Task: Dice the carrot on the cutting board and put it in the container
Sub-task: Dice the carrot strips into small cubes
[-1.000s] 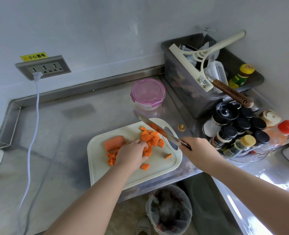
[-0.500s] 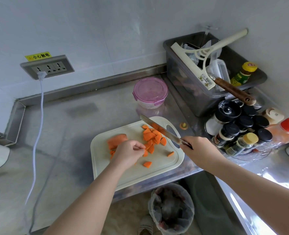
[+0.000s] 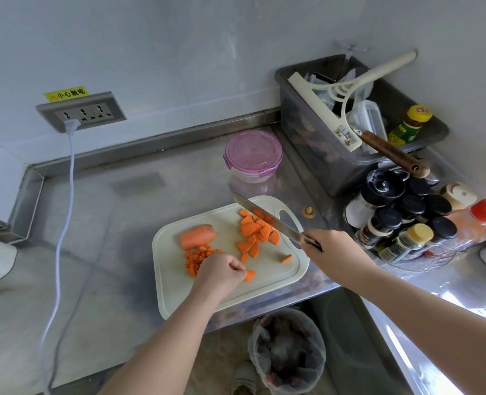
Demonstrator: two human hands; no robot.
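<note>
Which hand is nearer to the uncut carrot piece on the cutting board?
Left. The left hand is just in front of the carrot piece, pinching a slice; the right hand holds the knife at the right edge of the board, farther away.

Stainless steel surface (image 3: 122, 223), cornered, with a raised lip along the wall. At the front edge, a white cutting board (image 3: 264, 289). Behind the board, well apart, a round container (image 3: 253, 155) with a pink lid. To the right, a grey bin (image 3: 315, 155); nearer, a cluster of jars (image 3: 401, 220). At left, a white cord (image 3: 62, 223) trailing across.
</note>
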